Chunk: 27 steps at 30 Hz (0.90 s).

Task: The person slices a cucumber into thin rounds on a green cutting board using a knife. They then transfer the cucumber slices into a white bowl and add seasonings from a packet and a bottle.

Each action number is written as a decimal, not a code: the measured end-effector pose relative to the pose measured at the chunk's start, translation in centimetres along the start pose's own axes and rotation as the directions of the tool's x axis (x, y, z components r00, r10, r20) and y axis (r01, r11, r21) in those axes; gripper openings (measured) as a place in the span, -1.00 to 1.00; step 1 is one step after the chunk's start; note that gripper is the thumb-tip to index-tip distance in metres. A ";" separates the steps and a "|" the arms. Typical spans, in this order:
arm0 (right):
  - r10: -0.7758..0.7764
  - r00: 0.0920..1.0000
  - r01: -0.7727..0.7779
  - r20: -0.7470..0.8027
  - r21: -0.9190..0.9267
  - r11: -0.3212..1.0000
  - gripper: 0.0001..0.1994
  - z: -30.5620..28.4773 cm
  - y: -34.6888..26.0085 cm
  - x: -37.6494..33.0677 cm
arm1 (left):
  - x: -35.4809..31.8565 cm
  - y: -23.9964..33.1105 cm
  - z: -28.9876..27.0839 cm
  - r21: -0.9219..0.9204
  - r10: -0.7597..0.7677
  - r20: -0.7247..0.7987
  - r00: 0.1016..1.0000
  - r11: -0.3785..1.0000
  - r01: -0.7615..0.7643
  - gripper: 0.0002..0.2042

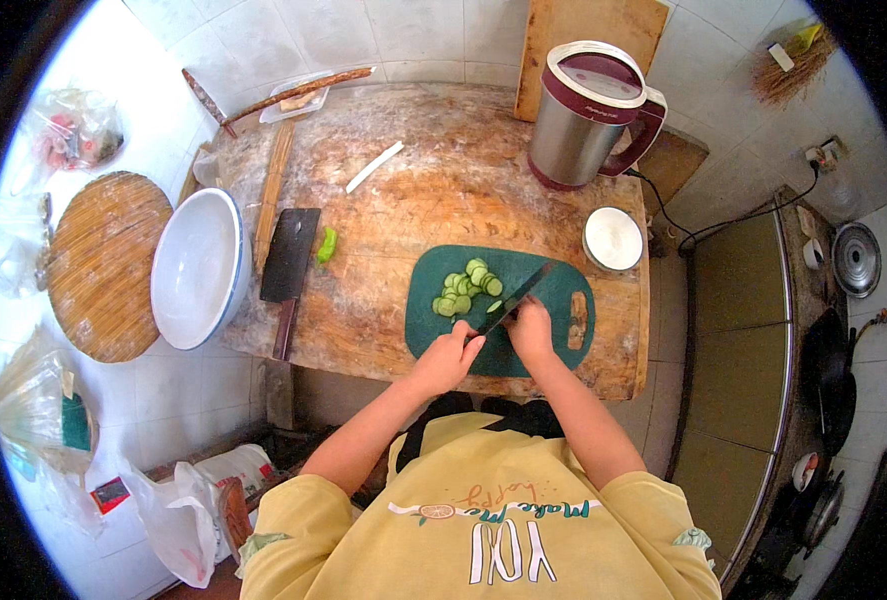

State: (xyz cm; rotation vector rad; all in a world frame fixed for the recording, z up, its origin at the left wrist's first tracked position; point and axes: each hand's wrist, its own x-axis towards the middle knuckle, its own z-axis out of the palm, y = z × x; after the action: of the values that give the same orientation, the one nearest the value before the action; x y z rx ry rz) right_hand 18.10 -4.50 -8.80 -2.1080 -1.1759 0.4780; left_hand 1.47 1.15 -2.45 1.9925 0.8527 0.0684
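Observation:
My left hand (447,360) is wrapped round the handle of a dark-bladed kitchen knife (525,291), whose blade slants up to the right over a green cutting board (555,343). My right hand (531,328) is close against the right side of the blade, fingers curled. What those fingers hold is hidden. Left of the blade lies a pile of cucumber slices (457,291). One loose cucumber slice (494,306) is right beside the blade.
The board lies on a worn wooden table (363,290). To its left are a cleaver (291,254), a green pepper piece (327,245) and a white basin (195,268). A white bowl (613,239) and a soymilk maker (585,120) stand on the right, with a power cord (743,219) behind.

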 end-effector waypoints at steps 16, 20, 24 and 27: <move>-0.034 0.999 0.034 -0.024 0.015 0.999 -0.75 -0.3 -0.5 -0.1 | 0.3 0.1 -0.7 0.054 0.041 0.032 0.999 0.998 -0.042 -0.68; -0.062 0.998 0.062 -0.030 -0.011 0.998 -0.78 -0.4 -0.6 -0.2 | 1.7 -0.4 -0.3 0.074 -0.059 0.058 0.997 0.996 0.054 -0.69; -0.107 0.992 0.105 -0.070 -0.026 0.994 -0.76 -0.2 -0.5 -0.1 | 2.2 -1.7 0.2 0.034 -0.019 0.033 0.999 0.999 0.018 -0.69; -0.033 0.999 0.031 -0.033 -0.054 0.998 -0.76 -0.5 -0.8 -0.1 | 1.8 -0.8 -0.3 0.025 -0.028 0.044 0.999 0.999 0.027 -0.69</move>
State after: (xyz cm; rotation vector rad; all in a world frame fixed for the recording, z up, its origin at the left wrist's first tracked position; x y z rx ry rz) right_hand 17.86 -4.43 -7.92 -2.1306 -1.2136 0.3988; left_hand 2.25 2.69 -3.40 1.9967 0.8561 -0.0019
